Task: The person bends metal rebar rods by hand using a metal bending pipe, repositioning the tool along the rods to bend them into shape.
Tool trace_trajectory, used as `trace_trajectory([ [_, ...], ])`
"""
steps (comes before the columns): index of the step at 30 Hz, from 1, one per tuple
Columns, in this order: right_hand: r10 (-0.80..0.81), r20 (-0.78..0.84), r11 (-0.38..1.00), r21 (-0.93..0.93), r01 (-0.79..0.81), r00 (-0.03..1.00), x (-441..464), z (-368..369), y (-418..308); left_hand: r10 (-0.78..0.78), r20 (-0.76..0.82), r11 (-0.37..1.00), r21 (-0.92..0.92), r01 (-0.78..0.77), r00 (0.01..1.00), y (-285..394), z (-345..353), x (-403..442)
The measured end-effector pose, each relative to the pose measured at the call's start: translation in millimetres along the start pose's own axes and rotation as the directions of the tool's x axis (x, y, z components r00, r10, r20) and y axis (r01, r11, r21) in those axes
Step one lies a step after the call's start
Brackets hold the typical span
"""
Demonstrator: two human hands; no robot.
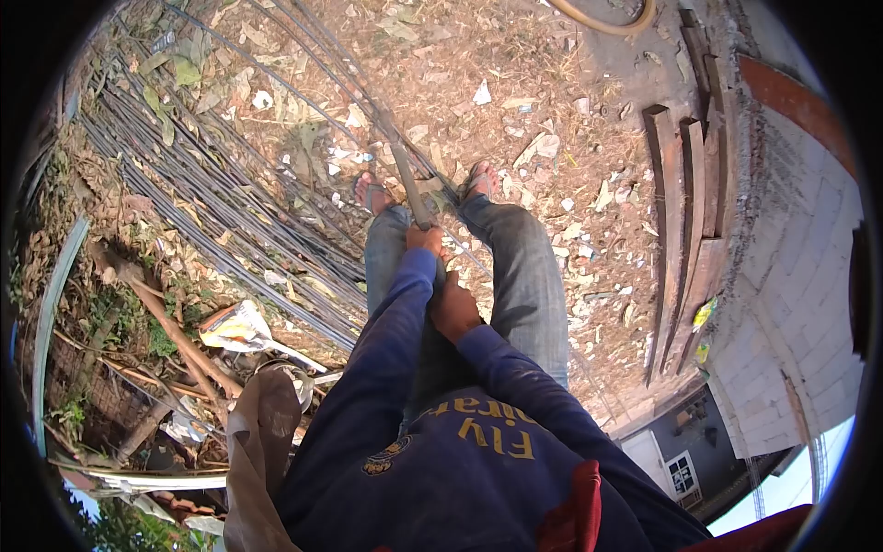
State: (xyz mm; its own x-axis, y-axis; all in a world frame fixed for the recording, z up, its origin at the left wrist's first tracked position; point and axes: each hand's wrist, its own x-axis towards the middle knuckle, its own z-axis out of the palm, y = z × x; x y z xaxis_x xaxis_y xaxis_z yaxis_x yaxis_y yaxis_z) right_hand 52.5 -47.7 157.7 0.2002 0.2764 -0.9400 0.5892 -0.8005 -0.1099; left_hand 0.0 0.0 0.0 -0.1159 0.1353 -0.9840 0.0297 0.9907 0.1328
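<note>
My left hand [425, 241] is closed around a long grey-brown bar [407, 184], which looks like a pipe or tool handle. The bar runs away from me between my feet. Just nearer to my body, my right hand [455, 308] is also closed, with its fingers wrapped round what looks like the same bar; its near end is hidden by my hands and sleeves. Beyond the bar's far end, thin steel rods [345, 83] stretch towards the upper left. My feet, in sandals, stand apart on either side of the bar.
A wide bundle of steel rods [221, 212] lies on the left. Rusty metal channels [667, 230] lie along a block wall [791, 304] on the right. Wooden branches [175, 331] and a torn sack [236, 328] sit lower left. Dry leaves and rubble cover the ground [552, 110]. A hose [612, 28] curves at the top.
</note>
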Motion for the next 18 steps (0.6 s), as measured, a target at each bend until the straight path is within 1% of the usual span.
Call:
trace_trajectory([
  [2, -0.001, 0.038, 1.0, -0.018, 0.001, 0.999, -15, -5, 0, -0.021, -0.019, 1.0, -0.011, 0.021, 1.0, -5, -2, -14],
  [3, -0.011, -0.035, 1.0, -0.025, 0.01, 0.999, 21, -12, 0, 0.037, 0.02, 0.999, -0.024, -0.037, 0.999, 15, 23, 14],
  [4, -0.03, -0.053, 0.999, -0.023, 0.028, 0.998, 35, -11, -3, 0.072, 0.01, 0.997, -0.03, -0.072, 0.997, 26, 25, 23],
  [5, -0.017, -0.039, 1.0, -0.023, 0.016, 0.999, 29, -5, 1, 0.063, -0.007, 0.998, -0.025, -0.064, 0.998, 18, 20, 15],
  [8, -0.012, -0.032, 1.0, 0.004, 0.012, 0.999, 33, 0, 12, 0.054, 0.014, 0.998, 0.029, -0.055, 0.998, 0, 22, 29],
  [11, -0.014, -0.032, 1.0, -0.01, 0.014, 0.999, 35, 7, 16, 0.09, -0.001, 0.995, -0.044, -0.09, 0.996, -2, 20, 22],
  [14, -0.027, -0.036, 0.999, -0.036, 0.025, 0.999, 39, 13, 23, 0.064, -0.098, 0.998, -0.008, -0.065, 0.993, 4, 23, 12],
  [17, -0.055, -0.021, 0.998, -0.018, 0.054, 0.998, 33, 6, 29, 0.08, -0.058, 0.996, -0.029, -0.081, 0.995, -11, 23, 17],
  [18, -0.04, -0.017, 0.999, -0.019, 0.039, 0.999, 34, 8, 32, 0.058, -0.076, 0.998, -0.034, -0.061, 0.995, -13, 24, 19],
])
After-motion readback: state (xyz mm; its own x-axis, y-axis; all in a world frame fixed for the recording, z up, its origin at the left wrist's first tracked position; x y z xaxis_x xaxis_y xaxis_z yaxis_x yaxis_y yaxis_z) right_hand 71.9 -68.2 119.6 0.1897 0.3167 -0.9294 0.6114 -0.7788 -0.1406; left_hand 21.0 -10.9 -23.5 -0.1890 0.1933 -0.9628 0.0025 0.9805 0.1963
